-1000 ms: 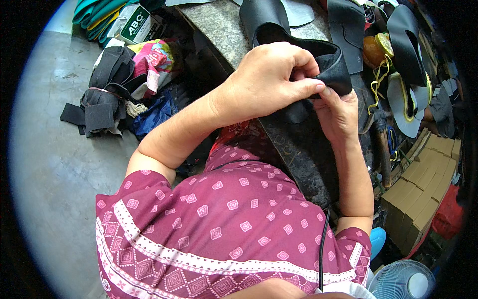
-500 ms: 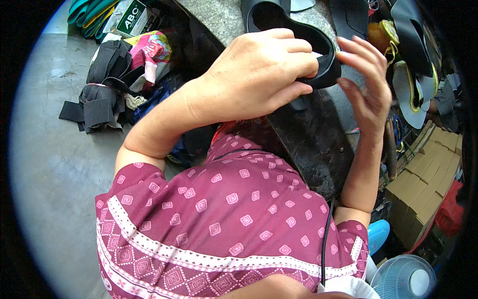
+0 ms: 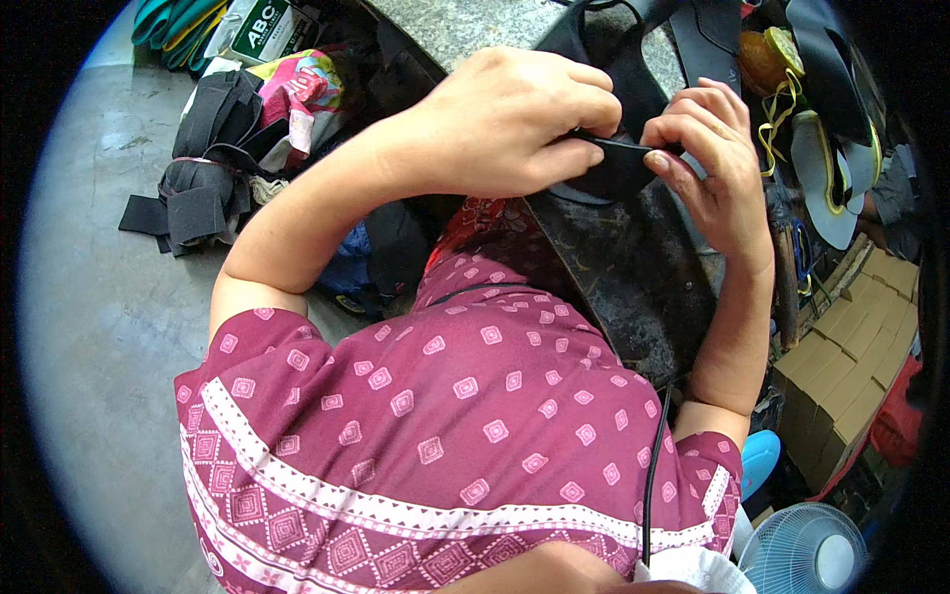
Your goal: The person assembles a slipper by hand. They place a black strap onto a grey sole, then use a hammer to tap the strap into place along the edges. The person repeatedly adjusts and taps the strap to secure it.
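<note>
Black shoe upper (image 3: 623, 176): far, above dark bench (image 3: 648, 287); probably light, soft, pliable, best held by its edge. Left hand (image 3: 520, 124): pinching that edge, left. Right hand (image 3: 714, 163): thumb and forefinger pinching it, right. Mottled stone slab (image 3: 460, 25): far.

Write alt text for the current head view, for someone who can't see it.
A person's bare left hand and right hand pinch the edge of a flexible black leather-like piece above a dark, worn worktable. A tied bundle of dark grey strips lies at left; a tan cardboard stack and a round pale-blue fan are at right.
</note>
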`<state>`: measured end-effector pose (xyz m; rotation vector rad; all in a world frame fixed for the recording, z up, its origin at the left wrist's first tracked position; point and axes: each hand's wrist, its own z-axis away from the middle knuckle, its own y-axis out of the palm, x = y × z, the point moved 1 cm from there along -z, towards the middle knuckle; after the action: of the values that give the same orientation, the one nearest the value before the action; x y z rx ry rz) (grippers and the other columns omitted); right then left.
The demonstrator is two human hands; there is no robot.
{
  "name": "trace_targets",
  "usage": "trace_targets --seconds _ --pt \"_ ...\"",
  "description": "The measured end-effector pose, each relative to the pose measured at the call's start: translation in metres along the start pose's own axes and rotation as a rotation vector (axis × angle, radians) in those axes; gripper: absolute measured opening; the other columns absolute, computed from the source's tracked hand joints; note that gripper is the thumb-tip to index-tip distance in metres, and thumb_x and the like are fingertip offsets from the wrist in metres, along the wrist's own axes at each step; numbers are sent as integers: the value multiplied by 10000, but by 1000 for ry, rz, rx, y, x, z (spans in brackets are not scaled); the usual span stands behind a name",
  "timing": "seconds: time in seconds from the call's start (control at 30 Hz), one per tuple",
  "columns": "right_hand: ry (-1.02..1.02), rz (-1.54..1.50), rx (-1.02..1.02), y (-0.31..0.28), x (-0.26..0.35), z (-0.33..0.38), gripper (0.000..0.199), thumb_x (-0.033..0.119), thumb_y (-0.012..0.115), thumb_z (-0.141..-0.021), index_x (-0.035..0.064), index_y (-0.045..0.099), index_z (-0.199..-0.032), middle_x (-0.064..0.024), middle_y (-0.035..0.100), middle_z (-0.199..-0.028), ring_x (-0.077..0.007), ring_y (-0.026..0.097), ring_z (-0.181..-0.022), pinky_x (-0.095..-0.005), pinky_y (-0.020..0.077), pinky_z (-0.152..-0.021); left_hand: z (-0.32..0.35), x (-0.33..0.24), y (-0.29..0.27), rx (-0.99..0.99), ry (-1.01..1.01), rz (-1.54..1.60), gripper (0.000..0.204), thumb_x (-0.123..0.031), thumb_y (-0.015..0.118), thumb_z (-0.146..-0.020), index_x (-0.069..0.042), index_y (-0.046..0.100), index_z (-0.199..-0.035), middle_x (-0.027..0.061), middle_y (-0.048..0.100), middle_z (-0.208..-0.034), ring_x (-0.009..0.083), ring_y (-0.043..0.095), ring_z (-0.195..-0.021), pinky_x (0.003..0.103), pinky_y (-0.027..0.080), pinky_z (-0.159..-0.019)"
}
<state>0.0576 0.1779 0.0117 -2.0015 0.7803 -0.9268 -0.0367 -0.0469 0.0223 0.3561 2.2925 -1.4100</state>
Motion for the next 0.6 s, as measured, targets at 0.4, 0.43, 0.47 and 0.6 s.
trace_targets --seconds 0.4,0.43,0.47,0.6 --pt "55 -76 -52 -2 -6 1 157 205 750 -835 82 702 -920 -50 618 -836 -266 584 -940 -398 382 -962 -7 3 11 -89 -88 80 177 -157 743 -886 -15 678 -967 109 614 -840 289 638 -777 352 488 -668" --pt "64 -76 -41 -2 -5 1 164 213 754 -835 83 705 -920 -48 616 -832 -262 585 -938 -397 381 -962 -7 2 12 -113 -77 55 178 -162 745 -885 -16 679 -962 112 615 -837 296 638 -776 352 488 -667" --pt "83 -90 -49 -1 -4 1 170 222 757 -834 83 707 -919 -47 615 -829 -259 586 -937 -395 380 -962 -7 1 13 -114 -59 29 174 -161 745 -885 -16 680 -956 114 616 -838 303 638 -775 353 488 -667" --pt "-1 -44 -17 1 -2 0 187 255 760 -843 85 720 -912 -42 609 -814 -244 580 -939 -397 367 -968 -9 0 11 -68 -37 46 171 -164 747 -886 -15 684 -942 109 630 -840 301 638 -758 350 488 -664"
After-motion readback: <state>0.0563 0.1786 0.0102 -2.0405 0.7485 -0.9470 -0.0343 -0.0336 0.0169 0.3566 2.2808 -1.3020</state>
